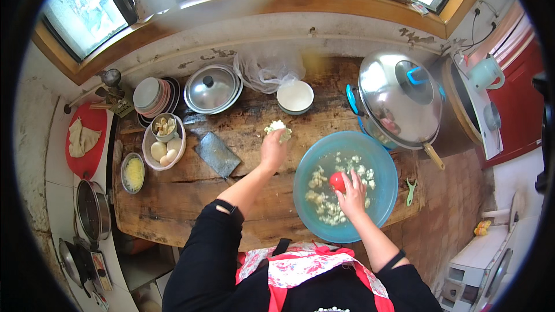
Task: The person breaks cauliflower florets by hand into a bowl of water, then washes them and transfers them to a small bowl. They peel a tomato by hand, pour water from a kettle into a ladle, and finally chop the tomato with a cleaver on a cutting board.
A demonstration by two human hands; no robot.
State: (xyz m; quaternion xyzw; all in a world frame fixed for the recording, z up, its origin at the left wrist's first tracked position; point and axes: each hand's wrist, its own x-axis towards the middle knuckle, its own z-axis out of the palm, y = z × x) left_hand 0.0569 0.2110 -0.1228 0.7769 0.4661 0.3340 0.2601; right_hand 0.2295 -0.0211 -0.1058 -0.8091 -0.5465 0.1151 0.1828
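Observation:
On the wooden table, my left hand [274,151] grips a pale cauliflower piece [276,126] past its fingertips. My right hand [353,195] reaches into a translucent blue plastic basin [304,156]. Its thumb and fingers are around the right side of a red tomato [336,180]. Small cauliflower florets [331,214] lie in the water around it. A cleaver [217,154] lies flat to the left of my left hand, its blade wet and dark. Part of the cleaver's handle shows near my left forearm.
Behind the basin is a large lidded wok [392,108]. A green peeler [410,191] lies right of the basin. A white bowl [295,96], a lidded steel pan [212,89], stacked bowls [149,95], an egg basket [148,155] and a bowl of yellow shreds [133,174] stand around.

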